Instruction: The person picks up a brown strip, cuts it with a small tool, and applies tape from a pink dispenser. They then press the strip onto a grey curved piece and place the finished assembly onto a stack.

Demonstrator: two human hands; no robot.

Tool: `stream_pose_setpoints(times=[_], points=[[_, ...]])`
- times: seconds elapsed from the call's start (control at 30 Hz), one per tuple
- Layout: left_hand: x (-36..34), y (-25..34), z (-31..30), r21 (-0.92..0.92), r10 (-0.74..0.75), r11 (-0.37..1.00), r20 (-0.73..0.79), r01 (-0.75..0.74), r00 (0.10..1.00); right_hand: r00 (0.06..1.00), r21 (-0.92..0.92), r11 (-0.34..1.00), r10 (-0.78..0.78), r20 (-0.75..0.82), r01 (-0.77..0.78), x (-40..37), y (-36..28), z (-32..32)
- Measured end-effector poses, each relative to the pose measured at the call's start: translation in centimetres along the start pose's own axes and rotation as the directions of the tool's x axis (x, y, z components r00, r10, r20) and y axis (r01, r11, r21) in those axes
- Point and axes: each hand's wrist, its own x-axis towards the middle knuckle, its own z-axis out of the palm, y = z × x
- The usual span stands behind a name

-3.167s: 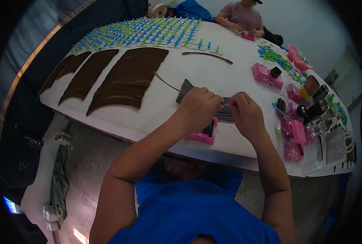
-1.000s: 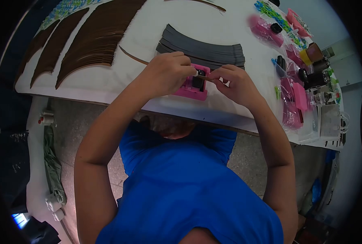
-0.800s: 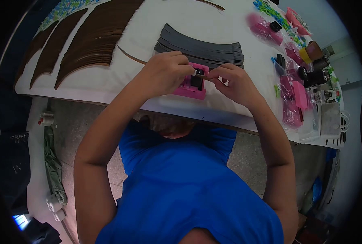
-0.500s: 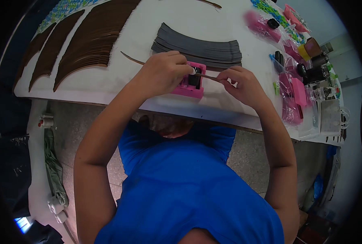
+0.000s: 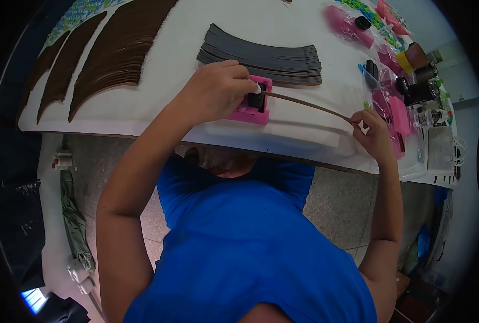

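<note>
A thin, curved brown strip (image 5: 306,103) stretches between my two hands above the table. Its right end is pinched between the fingertips of my right hand (image 5: 373,133). My left hand (image 5: 220,89) is closed on a small white pad (image 5: 259,88), from which the strip's left end comes out; what lies inside the fingers is hidden. Right beneath that hand stands a pink holder (image 5: 253,116) with a black part (image 5: 256,101) in it, partly covered by the hand. Behind the holder lies a fanned stack of dark grey curved strips (image 5: 266,56).
Stacks of brown curved strips (image 5: 113,59) lie on the white table (image 5: 304,134) at the left. Pink items in clear plastic (image 5: 352,32), a pink box (image 5: 398,114), dark jars (image 5: 422,96) and a blue pen (image 5: 362,69) crowd the right side. The table's front edge runs below my forearms.
My right hand has moved right and slightly down, drawing the brown strip out through my left fingers. The tail that stuck out left of my left hand no longer shows. My left hand stays put.
</note>
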Motion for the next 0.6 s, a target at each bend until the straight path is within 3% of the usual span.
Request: stream_pose_setpoints(times=[0.27,0.57,0.6], points=[[0.4,-0.1,-0.4,0.003,0.006,1.0,0.033,-0.006,0.999,0.997,-0.005,1.0,-0.024,-0.072,0.024,0.1,0.2,-0.4],[1.7,0.5,1.1,-0.079,0.018,0.997,-0.008,-0.019,1.0,0.98,-0.119,0.992,-0.069,-0.189,0.047,1.0,-1.5,-6.2],[1.8,0.6,1.4,-0.102,0.005,0.995,-0.032,-0.008,0.999,0.965,-0.184,0.977,-0.15,-0.215,0.111,1.4,-1.9,-7.2]])
